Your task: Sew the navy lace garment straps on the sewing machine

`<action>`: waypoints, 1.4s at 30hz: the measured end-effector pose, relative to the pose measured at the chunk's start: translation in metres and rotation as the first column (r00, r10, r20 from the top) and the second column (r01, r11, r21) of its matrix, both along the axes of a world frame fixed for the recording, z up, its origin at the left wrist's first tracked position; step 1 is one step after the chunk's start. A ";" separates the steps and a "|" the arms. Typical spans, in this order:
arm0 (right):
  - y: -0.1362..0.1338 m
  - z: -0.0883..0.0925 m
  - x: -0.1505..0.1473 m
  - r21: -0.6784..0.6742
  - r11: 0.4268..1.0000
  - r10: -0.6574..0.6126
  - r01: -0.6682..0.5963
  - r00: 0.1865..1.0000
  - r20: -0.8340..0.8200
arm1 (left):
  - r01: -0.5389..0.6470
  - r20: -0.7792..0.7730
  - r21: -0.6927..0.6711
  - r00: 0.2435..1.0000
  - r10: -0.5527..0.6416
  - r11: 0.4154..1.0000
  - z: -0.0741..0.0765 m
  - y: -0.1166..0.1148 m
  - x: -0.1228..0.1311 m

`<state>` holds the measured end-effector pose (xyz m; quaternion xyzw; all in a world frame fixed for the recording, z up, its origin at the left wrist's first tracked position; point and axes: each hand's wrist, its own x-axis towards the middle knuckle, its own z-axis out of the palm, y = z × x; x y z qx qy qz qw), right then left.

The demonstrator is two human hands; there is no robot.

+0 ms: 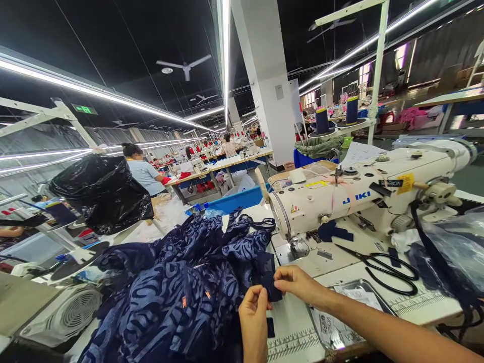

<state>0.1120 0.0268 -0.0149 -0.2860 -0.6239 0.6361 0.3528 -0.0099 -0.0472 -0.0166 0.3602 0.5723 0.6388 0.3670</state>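
Both hands pinch a small dark fabric piece (269, 276) at the worktop's (298, 322) near edge: left hand (254, 315) and right hand (298, 283) fingers closed on it. It is not yet under the sewing machine's (363, 199) needle; the patterned garment (177, 292) lies heaped just beside it, so stitching looks still ahead.

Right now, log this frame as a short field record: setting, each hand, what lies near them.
setting: garment workshop, rows of sewing tables, other workers seated further back
left hand: pinches the small dark navy fabric piece from below
right hand: pinches the same piece at its right edge
beside hands: patterned navy garment heaped on the table, left of them
machine: white sewing machine behind the hands
tools: black scissors on the machine bed, metal tray below them
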 end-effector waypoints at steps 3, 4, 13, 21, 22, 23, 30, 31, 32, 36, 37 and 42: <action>0.000 0.000 0.000 0.001 1.000 0.002 -0.002 1.000 -0.002 | 0.001 0.005 -0.021 1.000 -0.001 1.000 0.001 0.000 0.001; 0.000 -0.001 0.000 0.003 1.000 0.002 -0.002 1.000 -0.002 | 0.000 0.010 -0.024 1.000 0.000 1.000 0.002 0.000 0.001; 0.002 -0.005 0.000 0.031 0.999 0.028 -0.029 0.999 0.022 | 0.014 0.024 -0.013 1.000 -0.014 1.000 -0.002 0.002 0.001; 0.002 -0.006 0.001 0.104 0.981 0.159 -0.162 0.987 0.038 | 0.022 0.084 0.030 0.996 -0.024 0.999 -0.009 0.005 -0.001; 0.002 -0.005 0.001 0.106 0.978 0.178 -0.181 0.983 0.036 | 0.021 0.115 0.034 0.993 -0.025 0.999 -0.009 0.006 -0.001; 0.002 -0.005 0.001 0.103 0.975 0.193 -0.195 0.981 0.034 | 0.014 0.138 0.038 0.990 -0.019 0.999 -0.009 0.006 -0.001; 0.004 -0.003 0.006 0.086 0.987 0.134 -0.135 0.991 0.008 | 0.037 0.004 -0.011 0.999 -0.037 0.999 -0.001 0.003 -0.002; 0.004 -0.002 0.006 0.087 0.989 0.117 -0.117 0.993 0.003 | 0.042 -0.002 -0.019 0.999 -0.042 0.999 0.000 0.001 -0.002; 0.004 -0.002 0.006 0.087 0.991 0.101 -0.101 0.995 0.002 | 0.047 -0.003 -0.027 0.999 -0.047 0.999 0.000 0.000 -0.002; 0.004 -0.003 0.004 0.096 0.994 0.055 -0.057 0.998 0.021 | 0.063 0.057 -0.041 0.997 -0.061 0.997 -0.001 -0.003 0.000; 0.004 -0.004 0.003 0.100 0.994 0.041 -0.043 0.999 0.026 | 0.073 0.085 -0.039 0.994 -0.069 0.997 -0.002 -0.003 0.002; 0.001 -0.007 0.000 0.129 0.991 -0.032 0.026 0.999 0.043 | 0.096 0.171 -0.012 0.981 -0.092 0.995 -0.009 -0.001 0.010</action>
